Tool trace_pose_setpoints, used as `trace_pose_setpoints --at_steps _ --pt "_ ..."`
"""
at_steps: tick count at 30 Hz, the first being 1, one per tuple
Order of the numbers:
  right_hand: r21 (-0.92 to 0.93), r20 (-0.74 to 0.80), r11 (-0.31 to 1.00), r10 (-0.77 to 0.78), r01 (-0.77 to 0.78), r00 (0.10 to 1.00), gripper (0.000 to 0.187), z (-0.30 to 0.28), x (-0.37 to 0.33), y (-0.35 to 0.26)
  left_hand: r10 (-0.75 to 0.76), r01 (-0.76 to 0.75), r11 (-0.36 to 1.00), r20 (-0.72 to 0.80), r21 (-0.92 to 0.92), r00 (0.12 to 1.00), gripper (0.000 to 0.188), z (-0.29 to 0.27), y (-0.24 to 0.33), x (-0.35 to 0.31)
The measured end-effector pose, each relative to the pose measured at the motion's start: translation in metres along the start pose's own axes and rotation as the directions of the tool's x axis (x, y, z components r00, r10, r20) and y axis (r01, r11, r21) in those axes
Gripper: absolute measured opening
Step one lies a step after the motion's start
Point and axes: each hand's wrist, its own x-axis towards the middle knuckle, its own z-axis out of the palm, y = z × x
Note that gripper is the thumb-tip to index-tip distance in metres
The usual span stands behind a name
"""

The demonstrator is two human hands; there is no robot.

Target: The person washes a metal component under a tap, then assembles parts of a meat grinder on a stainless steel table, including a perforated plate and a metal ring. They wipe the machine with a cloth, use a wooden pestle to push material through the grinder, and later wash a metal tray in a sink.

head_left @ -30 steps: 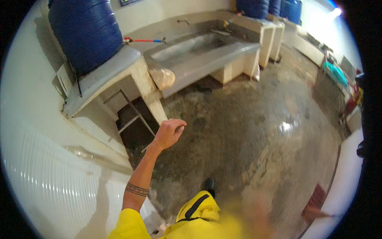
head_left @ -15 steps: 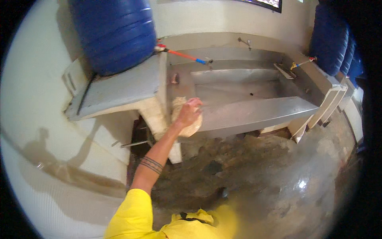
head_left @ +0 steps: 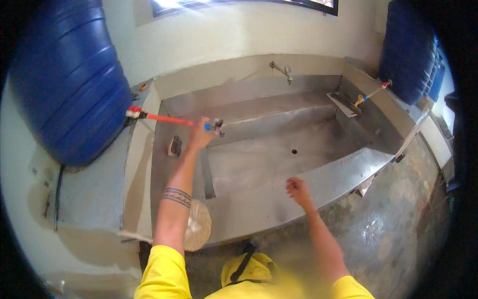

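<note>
My left hand (head_left: 200, 134) is closed around the outlet end of an orange pipe (head_left: 172, 120), by the blue fitting and the small metal tap (head_left: 218, 123). The pipe runs out from the blue barrel at the left, over the metal sink (head_left: 249, 167). My right hand (head_left: 297, 191) hovers above the sink's broad front ledge, fingers loosely bent and apart, with nothing visible in them. A round, flat beige piece (head_left: 199, 226) with a rough, fibrous look rests at the ledge's left end, partly hidden behind my left forearm.
Blue barrels (head_left: 74, 84) (head_left: 406, 55) stand on both sides. A wall tap (head_left: 283, 71) juts over the back. A second pipe with a yellow tap (head_left: 359, 100) hangs above a flat board (head_left: 343, 103) at the right. A small dark brush-like object (head_left: 175, 146) lies at the left. The floor (head_left: 378, 224) looks wet.
My left hand has let go of the round beige piece and moved up to the tap end of the orange pipe. My right hand has come into view. The view has shifted closer to the sink.
</note>
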Motion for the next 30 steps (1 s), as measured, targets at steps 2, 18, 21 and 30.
trace_pose_setpoints --at_steps 2,18,21,30 --pt "0.081 0.223 0.997 -0.031 0.014 0.974 0.018 0.049 0.041 -0.043 0.165 -0.172 0.961 0.052 0.215 0.985 0.037 0.037 -0.010 0.036" --pt "0.698 0.581 0.258 0.341 -0.668 0.739 0.038 0.250 0.245 -0.094 -0.467 0.045 -0.806 0.681 -0.590 0.564 0.018 0.180 -0.029 -0.059" --pt "0.704 0.687 -0.008 0.266 -0.711 0.677 0.051 0.274 0.240 -0.098 -0.260 -0.056 -0.893 0.410 -0.447 0.874 0.016 0.259 -0.089 -0.038" --pt "0.610 0.789 -0.021 0.110 -0.792 0.604 0.049 0.311 0.272 -0.052 -0.503 -0.407 -0.862 0.610 -0.302 0.612 0.030 0.303 -0.080 -0.043"
